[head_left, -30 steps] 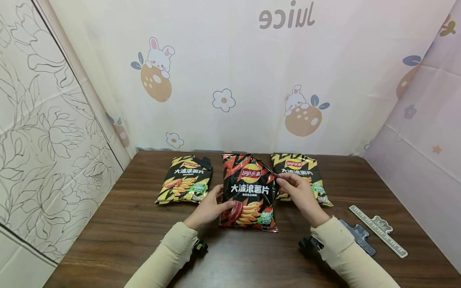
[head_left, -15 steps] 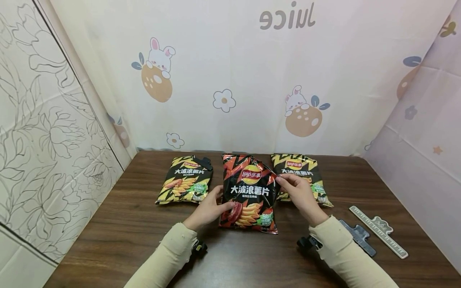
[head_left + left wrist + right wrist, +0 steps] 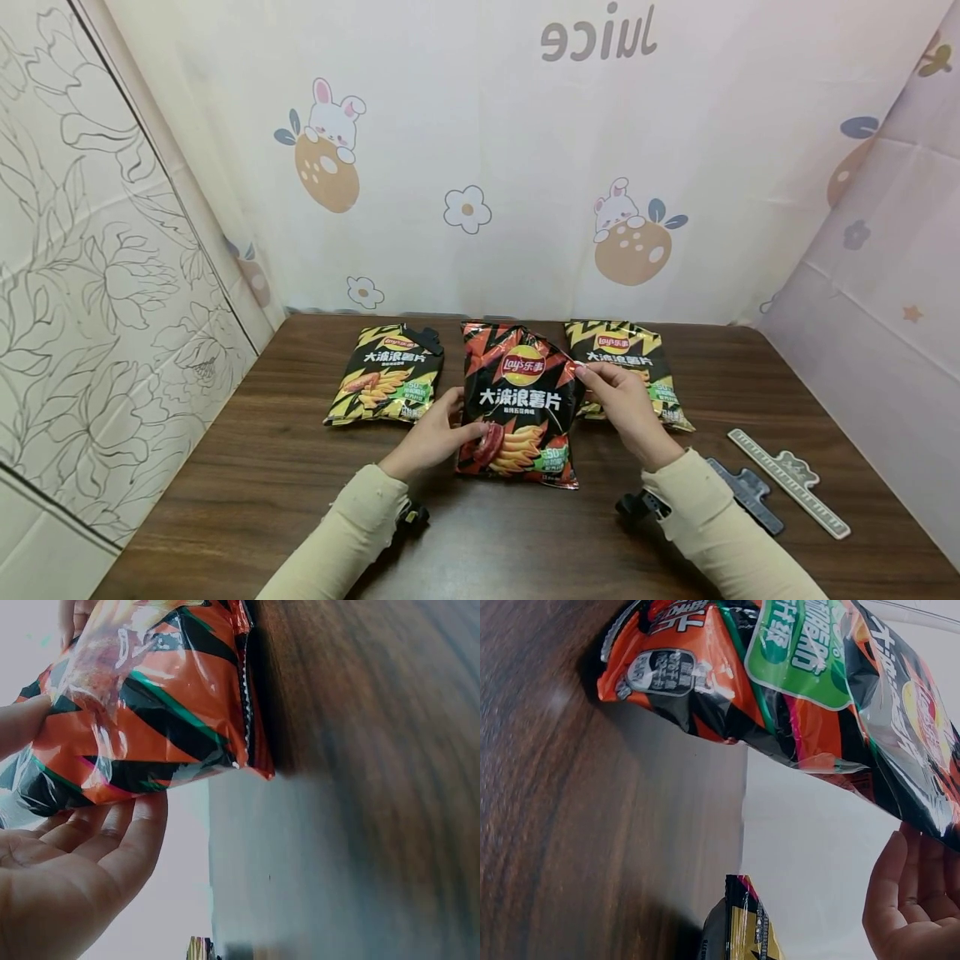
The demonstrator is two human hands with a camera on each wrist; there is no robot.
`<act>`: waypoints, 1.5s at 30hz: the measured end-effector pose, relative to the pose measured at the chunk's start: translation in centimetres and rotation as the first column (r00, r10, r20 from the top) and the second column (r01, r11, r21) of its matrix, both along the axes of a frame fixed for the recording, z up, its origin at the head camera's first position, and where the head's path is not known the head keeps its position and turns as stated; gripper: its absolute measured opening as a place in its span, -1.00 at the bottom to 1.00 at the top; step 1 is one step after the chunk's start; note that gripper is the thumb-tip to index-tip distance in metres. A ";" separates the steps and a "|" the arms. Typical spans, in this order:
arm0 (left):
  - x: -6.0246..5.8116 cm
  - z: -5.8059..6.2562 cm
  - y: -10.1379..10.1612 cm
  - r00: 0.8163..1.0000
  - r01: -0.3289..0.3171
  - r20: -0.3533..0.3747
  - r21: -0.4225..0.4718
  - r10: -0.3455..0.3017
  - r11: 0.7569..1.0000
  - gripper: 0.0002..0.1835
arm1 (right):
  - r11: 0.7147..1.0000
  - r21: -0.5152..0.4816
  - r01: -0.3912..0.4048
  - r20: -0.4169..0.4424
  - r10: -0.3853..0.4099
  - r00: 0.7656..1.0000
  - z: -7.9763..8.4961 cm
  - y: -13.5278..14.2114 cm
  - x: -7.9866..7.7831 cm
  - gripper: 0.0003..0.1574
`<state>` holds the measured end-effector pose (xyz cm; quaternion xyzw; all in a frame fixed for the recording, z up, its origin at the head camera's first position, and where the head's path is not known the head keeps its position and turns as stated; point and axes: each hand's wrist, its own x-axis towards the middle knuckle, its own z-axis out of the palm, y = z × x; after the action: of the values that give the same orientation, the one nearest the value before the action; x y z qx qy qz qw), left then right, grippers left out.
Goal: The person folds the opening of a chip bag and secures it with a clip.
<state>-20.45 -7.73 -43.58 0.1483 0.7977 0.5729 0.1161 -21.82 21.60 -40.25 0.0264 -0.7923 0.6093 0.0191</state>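
Note:
A red and black potato chip bag [image 3: 517,408] stands upright at the middle of the table, its front facing me. My left hand [image 3: 431,433] grips its lower left side, thumb on the front and fingers behind. At its upper right edge, my right hand [image 3: 622,408] pinches the folded-down corner. The left wrist view shows the bag's side between the thumb and fingers of the left hand [image 3: 90,870]. In the right wrist view, the right hand's [image 3: 915,900] fingers reach behind the bag's upper part; the thumb is out of sight there.
A yellow and black chip bag [image 3: 386,375] with a black clip [image 3: 425,339] at its top corner lies back left. Another yellow and black bag [image 3: 615,342] is partly hidden by my right hand. Right of that forearm lie a grey-blue clip [image 3: 753,496] and a long pale clip [image 3: 787,479].
The red bag has sunk very slightly, its lower edge coming a little toward me. Both hands keep their hold and hardly move.

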 end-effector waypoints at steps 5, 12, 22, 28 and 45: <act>0.1 0.0 -0.3 0.999 0.014 -0.029 -0.016 -0.015 1.000 -0.35 | 0.998 -0.055 -0.026 0.016 0.027 1.000 0.1 -0.1 0.1 -0.48; 0.1 0.0 -0.5 0.999 0.019 -0.033 -0.028 -0.020 0.999 -0.34 | 0.999 -0.047 -0.026 0.031 0.027 0.999 0.1 -0.1 0.1 -0.47; 0.0 0.1 -0.7 0.999 0.008 -0.052 -0.067 -0.011 0.998 -0.31 | 0.994 -0.106 -0.032 0.040 0.037 0.999 0.0 -0.2 0.2 -0.58; 0.1 0.3 -0.7 0.998 -0.009 -0.060 -0.059 0.006 0.998 -0.31 | 0.988 -0.149 -0.038 0.040 0.044 0.998 -0.2 -0.3 0.1 -0.66; -0.3 2.8 -1.3 0.982 -0.108 -0.152 0.052 0.115 0.993 -0.43 | 0.984 -0.176 -0.039 0.043 0.048 0.998 -0.1 -0.4 0.2 -0.69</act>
<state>-20.72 -9.07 -40.82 0.1497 0.7987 0.5825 0.0183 -21.58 21.17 -40.37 0.0277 -0.7352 0.6772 -0.0104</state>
